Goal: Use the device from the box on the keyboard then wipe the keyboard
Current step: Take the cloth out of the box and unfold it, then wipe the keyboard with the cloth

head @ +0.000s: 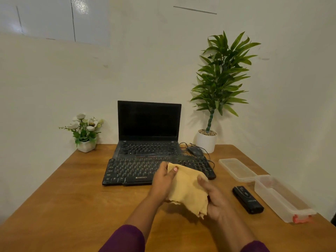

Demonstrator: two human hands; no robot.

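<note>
Table (60, 193) lies bare left of the keyboard (138, 170) & along its near-left edge: wide room there. Behind the keyboard the laptop (149, 124) sits touching it, screen upright, blocking the back. Mouse (195, 150) w/ cable crowds the back-right corner. Right side is tight: lid (236, 169), box (283, 197) & device (247, 200) lie close together, only a narrow strip betw. lid & keyboard. Left hand (163, 177) & right hand (214, 199) hold a cloth (187, 188) over the keyboard's front-right part.

The wooden desk (54, 188) carries a keyboard (134, 170) just beyond the left grip (163, 180), a laptop (149, 120) behind it, and a device (247, 200), clear box (283, 199) and lid (236, 169) right of the right grip (215, 200).
</note>
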